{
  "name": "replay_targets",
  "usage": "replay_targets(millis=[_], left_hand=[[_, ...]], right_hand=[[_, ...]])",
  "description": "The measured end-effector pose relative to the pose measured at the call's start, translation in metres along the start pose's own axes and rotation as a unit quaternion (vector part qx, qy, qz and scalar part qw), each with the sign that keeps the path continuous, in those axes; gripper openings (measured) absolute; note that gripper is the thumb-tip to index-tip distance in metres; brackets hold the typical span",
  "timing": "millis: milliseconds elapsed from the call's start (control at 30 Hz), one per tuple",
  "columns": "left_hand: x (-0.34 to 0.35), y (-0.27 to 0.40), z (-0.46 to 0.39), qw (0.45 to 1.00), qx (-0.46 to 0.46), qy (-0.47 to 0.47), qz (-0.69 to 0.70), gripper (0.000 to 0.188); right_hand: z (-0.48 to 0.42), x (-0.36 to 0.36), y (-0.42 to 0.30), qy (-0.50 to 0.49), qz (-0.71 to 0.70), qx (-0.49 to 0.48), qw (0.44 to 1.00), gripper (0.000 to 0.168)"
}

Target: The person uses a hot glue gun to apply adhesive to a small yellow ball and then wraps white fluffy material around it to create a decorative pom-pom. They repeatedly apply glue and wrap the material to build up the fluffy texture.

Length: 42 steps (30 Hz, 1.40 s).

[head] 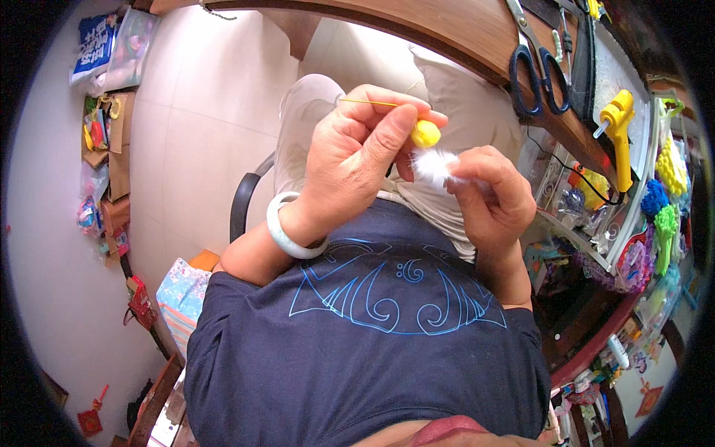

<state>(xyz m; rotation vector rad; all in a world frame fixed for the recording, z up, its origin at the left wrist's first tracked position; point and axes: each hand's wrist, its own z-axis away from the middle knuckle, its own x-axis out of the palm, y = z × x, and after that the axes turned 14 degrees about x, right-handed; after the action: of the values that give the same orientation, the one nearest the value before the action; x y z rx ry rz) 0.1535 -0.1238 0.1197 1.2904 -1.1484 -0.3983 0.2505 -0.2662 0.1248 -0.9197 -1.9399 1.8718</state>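
Between its thumb and fingers, my left hand [357, 148] pinches a thin yellow stem [371, 102], which points left. A small rounded yellow ball [427, 134], its material unclear, sits at the fingertips on the stem's right end. Just below it is a tuft of white fluff [435, 166], close to or touching the yellow ball. My right hand [491, 193] grips the tuft's right side between thumb and index finger; part of the fluff is hidden by those fingers. Both hands are raised over my lap, and a pale bangle [287, 226] circles my left wrist.
On the wooden table [447, 28] at upper right lie scissors [533, 72] with dark handles. A yellow hot glue gun [620, 134] with a cord rests by its edge. Blue [653, 198] and green pipe-cleaner bundles [666, 237] are at far right. Cardboard boxes [118, 162] line the left wall.
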Motion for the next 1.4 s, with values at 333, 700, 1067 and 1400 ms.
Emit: replay_targets(millis=[333,700,1067,1400], left_hand=[[0.005,-0.014,-0.004,1.000,0.001,0.003,-0.023,0.018],[0.016,-0.012,-0.013,0.981,-0.183,-0.065,-0.008,0.017],[0.012,-0.013,-0.014,0.995,-0.093,-0.040,0.010,0.016],[0.005,0.006,-0.006,0.997,0.001,-0.071,-0.040,0.014]], right_hand=[[0.012,-0.003,0.014,0.007,-0.366,0.194,0.910,0.016],[0.006,0.008,0.042,0.046,-0.329,0.280,0.901,0.013],[0.012,-0.114,-0.005,0.373,0.240,0.014,0.896,0.022],[-0.001,-0.197,0.025,0.316,0.568,0.208,0.731,0.039]])
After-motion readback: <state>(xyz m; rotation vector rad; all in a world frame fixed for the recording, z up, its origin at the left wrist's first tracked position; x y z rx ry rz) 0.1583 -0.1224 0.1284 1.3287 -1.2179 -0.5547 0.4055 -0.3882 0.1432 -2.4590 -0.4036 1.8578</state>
